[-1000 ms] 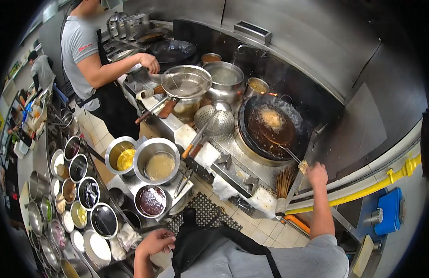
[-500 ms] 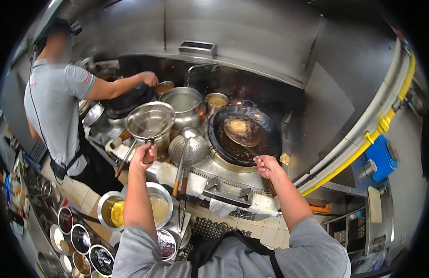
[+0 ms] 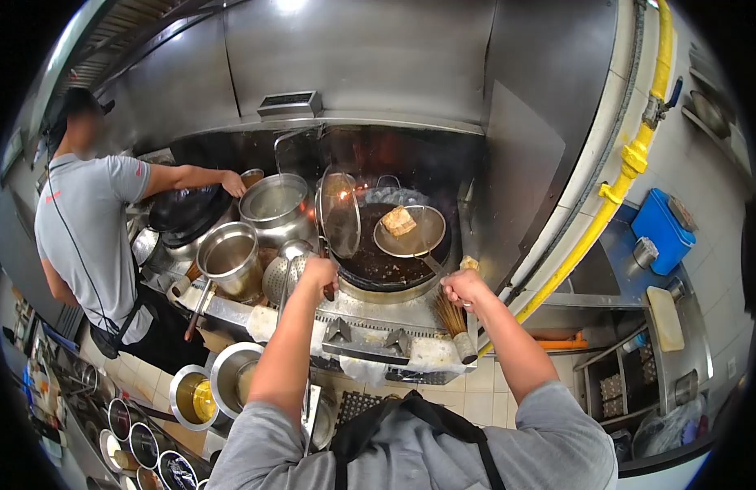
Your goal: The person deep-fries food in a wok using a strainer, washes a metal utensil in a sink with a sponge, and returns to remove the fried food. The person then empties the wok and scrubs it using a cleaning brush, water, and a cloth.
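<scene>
Left grip (image 3: 318, 276) is closed on the sieve (image 3: 342, 222), tipped nearly upright; right grip (image 3: 465, 288) is closed on the skimmer (image 3: 428, 229) — golden food (image 3: 398, 220) lies in it, above the wok (image 3: 382, 269) — and beyond rises a dark wall (image 3: 443, 159).

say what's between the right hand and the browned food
In the head view, the skimmer lies between the right hand and the browned food: its handle, then part of its round head.

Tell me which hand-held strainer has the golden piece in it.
The strainer in the right hand, over the wok: the golden piece lies in it. The other strainer, in the left hand, tips steeply and shows no food.
</scene>
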### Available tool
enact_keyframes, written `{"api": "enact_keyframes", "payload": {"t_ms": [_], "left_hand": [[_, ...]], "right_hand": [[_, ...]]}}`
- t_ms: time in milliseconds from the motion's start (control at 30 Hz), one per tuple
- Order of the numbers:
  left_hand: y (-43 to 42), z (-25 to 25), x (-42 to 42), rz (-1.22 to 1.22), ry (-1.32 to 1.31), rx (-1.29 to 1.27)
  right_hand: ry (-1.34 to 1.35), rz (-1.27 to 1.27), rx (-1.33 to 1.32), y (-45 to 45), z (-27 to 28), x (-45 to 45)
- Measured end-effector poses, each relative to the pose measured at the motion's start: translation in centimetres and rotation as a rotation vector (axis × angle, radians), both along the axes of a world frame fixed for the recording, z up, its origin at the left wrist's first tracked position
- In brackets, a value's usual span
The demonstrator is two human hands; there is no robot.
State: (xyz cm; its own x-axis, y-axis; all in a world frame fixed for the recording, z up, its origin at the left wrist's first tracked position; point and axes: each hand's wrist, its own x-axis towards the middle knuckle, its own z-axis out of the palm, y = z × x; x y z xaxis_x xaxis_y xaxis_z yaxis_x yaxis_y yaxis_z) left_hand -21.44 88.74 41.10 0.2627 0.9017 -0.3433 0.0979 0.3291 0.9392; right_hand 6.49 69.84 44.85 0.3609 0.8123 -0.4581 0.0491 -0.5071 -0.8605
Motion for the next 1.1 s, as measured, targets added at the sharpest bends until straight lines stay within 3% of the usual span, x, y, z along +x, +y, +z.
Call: {"api": "enact_keyframes", "payload": {"t_ms": [167,233,300,367,500,567,700,767,1033,1100], "left_hand": [[0.5,-1.6,2.5,-0.022,-0.061,-0.106],[1.5,-1.7,2.8,-0.108,-0.087,-0.185],[2.3,-3.4,3.7,-0.197,-0.361,-0.32],[2.6,-4.1,4.1,-0.207,-0.395,-0.348],[3.2,-6.1,3.6,-0.15,-0.422,-0.468],[4.2,-7.4,3.3,-0.16,-0.419,-0.506],[4.3,-7.0,3.5,-0.164,-0.389,-0.551],[5.2,-7.5,3.8,-0.237,-0.343,-0.612],[5.4,-7.1,3.3,-0.322,-0.221,-0.695],[5.4,-7.4,2.6,-0.422,-0.169,-0.61]], "right_hand": [[0.097,-0.009,0.125,-1.8,0.8,1.9],[0.336,0.037,0.129,-2.1,2.5,2.0],[-0.11,0.087,0.071,-1.0,2.7,1.7],[-0.407,0.023,0.124,1.5,-0.6,2.5],[-0.549,0.098,0.046,1.1,0.4,4.6],[-1.076,0.067,0.281,0.6,-1.1,5.2],[-0.923,0.113,0.173,-0.5,0.6,3.6],[-1.134,0.277,0.127,-1.1,1.0,2.0],[-1.191,0.311,-0.015,1.0,-1.7,-0.1],[-1.195,0.314,-0.016,0.9,-1.5,-1.1]]}}
